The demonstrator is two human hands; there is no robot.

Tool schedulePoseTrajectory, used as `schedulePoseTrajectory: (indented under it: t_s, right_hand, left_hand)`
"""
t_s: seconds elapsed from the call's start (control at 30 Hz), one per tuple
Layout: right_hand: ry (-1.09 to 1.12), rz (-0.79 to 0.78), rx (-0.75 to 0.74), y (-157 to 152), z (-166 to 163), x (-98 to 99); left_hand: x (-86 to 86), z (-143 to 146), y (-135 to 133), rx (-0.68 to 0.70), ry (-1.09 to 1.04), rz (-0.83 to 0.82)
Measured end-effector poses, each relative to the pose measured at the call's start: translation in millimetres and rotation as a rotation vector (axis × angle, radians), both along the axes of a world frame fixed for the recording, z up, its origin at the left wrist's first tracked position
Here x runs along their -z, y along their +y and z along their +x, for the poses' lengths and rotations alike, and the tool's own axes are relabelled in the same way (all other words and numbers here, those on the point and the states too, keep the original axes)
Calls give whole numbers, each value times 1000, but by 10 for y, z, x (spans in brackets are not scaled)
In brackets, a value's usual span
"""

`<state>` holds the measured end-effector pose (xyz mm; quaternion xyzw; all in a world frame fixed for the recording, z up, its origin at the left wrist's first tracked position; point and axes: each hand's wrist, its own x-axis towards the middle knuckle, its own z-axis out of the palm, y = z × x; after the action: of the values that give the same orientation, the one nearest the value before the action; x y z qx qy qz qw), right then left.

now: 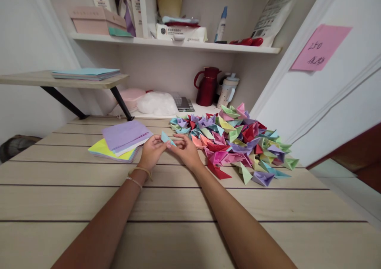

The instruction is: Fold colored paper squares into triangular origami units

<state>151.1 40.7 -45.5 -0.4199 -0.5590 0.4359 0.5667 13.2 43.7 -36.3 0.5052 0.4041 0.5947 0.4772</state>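
Note:
A small folded piece of light blue paper (165, 138) is held between my two hands above the middle of the table. My left hand (154, 150) pinches it from the left with thumb and fingers. From the right, my right hand (186, 150) grips its other side, thumb meeting the left thumb. Parts of the paper are hidden behind the fingers. Close to my right hand lies a heap of folded paper boats (235, 142) in many colours. Left of my left hand are stacked sheets of purple paper (126, 135) over yellow paper (102, 148).
A raised wooden shelf (18, 78) on black brackets stands at the back left, bearing a stack of blue paper (86, 73). Behind the table are a red jug (207, 87), a pale bottle (228, 91) and a white plastic bag (156, 103). A pink note (321, 47) hangs at right.

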Motion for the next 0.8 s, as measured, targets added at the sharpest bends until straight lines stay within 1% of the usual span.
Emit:
schedulePoseTrajectory:
  t_s: [0.1, 0.2, 0.27, 0.37, 0.5, 0.67, 0.8]
  right_hand:
    - [18, -1, -38, 6, -9, 21]
    - [55, 15, -13, 28, -1, 30]
    - [77, 4, 1, 44, 7, 30]
    - [107, -27, -11, 60, 14, 28]
    - [125, -38, -21, 56, 12, 26]
    - [163, -31, -28, 31, 5, 11]
    - [154, -10, -21, 17, -4, -6]
  left_hand:
    - [-18, 1, -6, -15, -5, -25]
    - [-22, 6, -9, -28, 11, -29]
    - [-26, 8, -12, -13, 9, -31]
    - [-36, 9, -19, 25, 5, -47]
    - [-39, -2, -16, 41, 23, -55]
    - [-26, -24, -3, 68, -40, -55]
    - [-27, -28, -4, 41, -88, -64]
